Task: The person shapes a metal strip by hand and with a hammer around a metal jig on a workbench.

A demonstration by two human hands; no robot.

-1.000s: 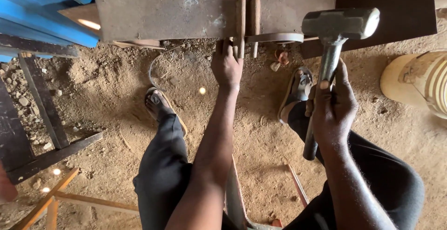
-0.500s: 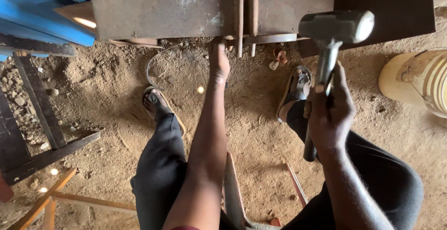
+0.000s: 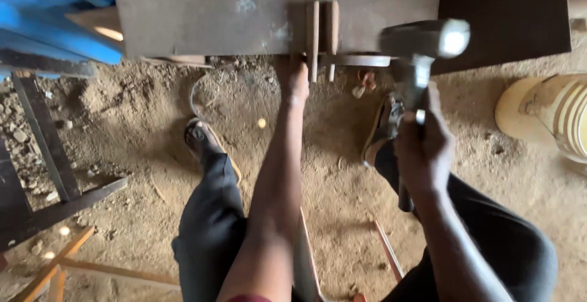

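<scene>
My right hand [image 3: 424,149] grips the handle of a heavy grey sledgehammer [image 3: 423,40], whose head hangs blurred above the edge of a flat metal plate [image 3: 244,14]. My left hand [image 3: 295,79] reaches forward to the plate's near edge, holding a thin metal strip next to two upright metal bars [image 3: 322,24]; its fingers are partly hidden under the plate edge. A thin curved metal piece [image 3: 358,61] sticks out to the right of the bars.
Sandy dirt floor below. My sandalled feet [image 3: 202,140] rest on it. Blue metal structure [image 3: 43,14] at top left, dark steel frame [image 3: 43,155] at left, a cream ribbed container [image 3: 550,115] at right, thin rods [image 3: 388,250] on the ground.
The hammer head has swung left and down toward the upright bars and is blurred. My left hand has reached further forward under the plate edge.
</scene>
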